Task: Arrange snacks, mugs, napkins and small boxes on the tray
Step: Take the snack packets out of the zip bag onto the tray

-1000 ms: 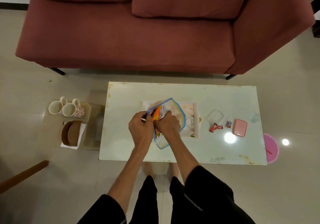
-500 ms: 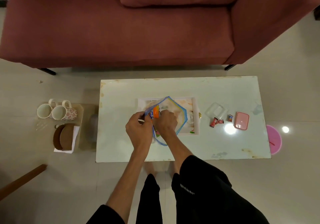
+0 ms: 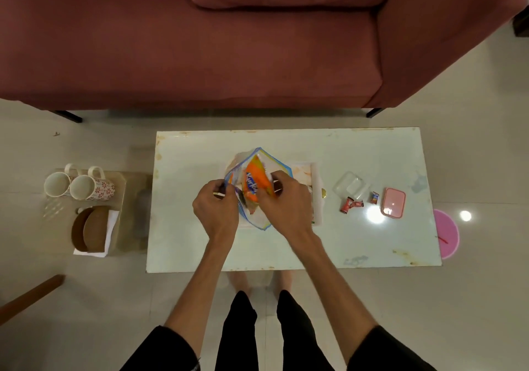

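A clear zip bag (image 3: 276, 164) with a blue edge lies over the white tray (image 3: 316, 187) in the middle of the white table (image 3: 194, 241). My left hand (image 3: 216, 213) pinches the bag's left edge. My right hand (image 3: 284, 201) grips an orange snack packet (image 3: 252, 183) that sticks up out of the bag's mouth. Right of the tray lie a clear plastic box (image 3: 350, 186), small red wrapped sweets (image 3: 350, 204) and a pink lidded box (image 3: 393, 202). Two mugs (image 3: 78, 186) stand on a low stand at the left, with napkins (image 3: 110, 234) under brown discs (image 3: 91, 229).
A dark red sofa (image 3: 200, 41) runs behind the table. A pink round thing (image 3: 448, 234) sits on the floor beyond the table's right edge. A wooden bar (image 3: 28, 296) crosses the floor at lower left. My legs stand at the table's near edge.
The orange packet has come further out of the bag, gripped by my right hand. My left hand has shifted left along the bag's edge. The view has moved closer.
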